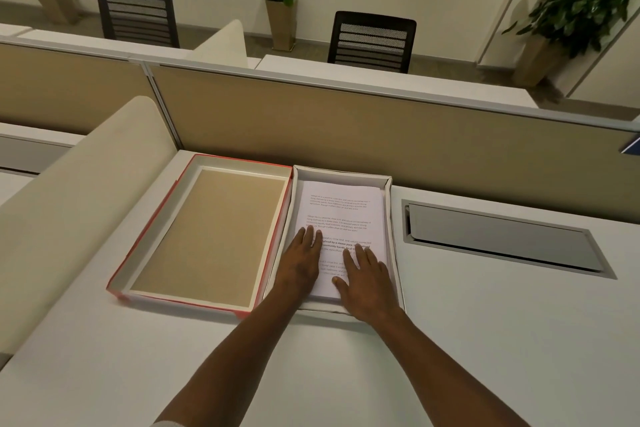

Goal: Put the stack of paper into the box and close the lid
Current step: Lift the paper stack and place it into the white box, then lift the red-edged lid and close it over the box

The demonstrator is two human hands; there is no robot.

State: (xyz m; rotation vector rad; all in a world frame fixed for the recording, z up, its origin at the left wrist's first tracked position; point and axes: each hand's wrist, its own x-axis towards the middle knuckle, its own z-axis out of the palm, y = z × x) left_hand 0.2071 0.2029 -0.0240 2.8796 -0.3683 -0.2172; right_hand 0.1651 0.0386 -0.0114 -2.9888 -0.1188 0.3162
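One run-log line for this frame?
paper stack: in box | left hand, right hand: flat on stack | lid: off, left

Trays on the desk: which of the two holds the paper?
The white box on the right holds the paper stack; the red-edged lid to its left lies upturned, showing only its brown liner.

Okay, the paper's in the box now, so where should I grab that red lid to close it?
Take the lid by its two long side walls, one hand on each, coming from above. It lies open side up just left of the box, so it must be flipped; gripping both long walls probably keeps it steady.
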